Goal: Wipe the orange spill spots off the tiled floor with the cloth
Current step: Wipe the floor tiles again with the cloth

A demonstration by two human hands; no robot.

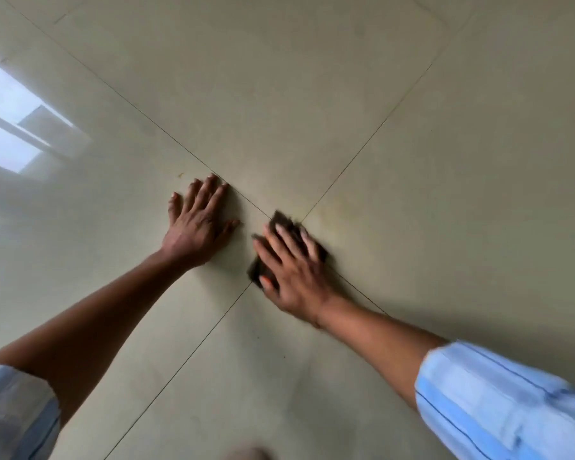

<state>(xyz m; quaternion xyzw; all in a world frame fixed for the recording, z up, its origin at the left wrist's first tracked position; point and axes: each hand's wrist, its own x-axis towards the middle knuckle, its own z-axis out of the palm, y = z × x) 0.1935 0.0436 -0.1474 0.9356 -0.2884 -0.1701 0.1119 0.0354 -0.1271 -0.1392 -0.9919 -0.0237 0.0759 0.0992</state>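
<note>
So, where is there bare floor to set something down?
Bare tile stretches across the top, and below, between the forearms. Crowded where grout lines cross: left grip flat, right grip pressing the cloth, orange smear beside.

I log the tiled floor [279, 94] as pale beige, crossed by thin dark grout lines [362, 148]. Cloth [279, 219] dark brown-grey. Faint yellow-orange smear [342, 210] to its right, small orange spot [180, 175] further left. Right sleeve [498, 400] light blue with thin darker-blue stripes; left sleeve [10, 410] paler blue-grey.

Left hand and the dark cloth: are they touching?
Apart. The head view shows bare tile between the thumb of the left hand and the dark cloth.
</note>
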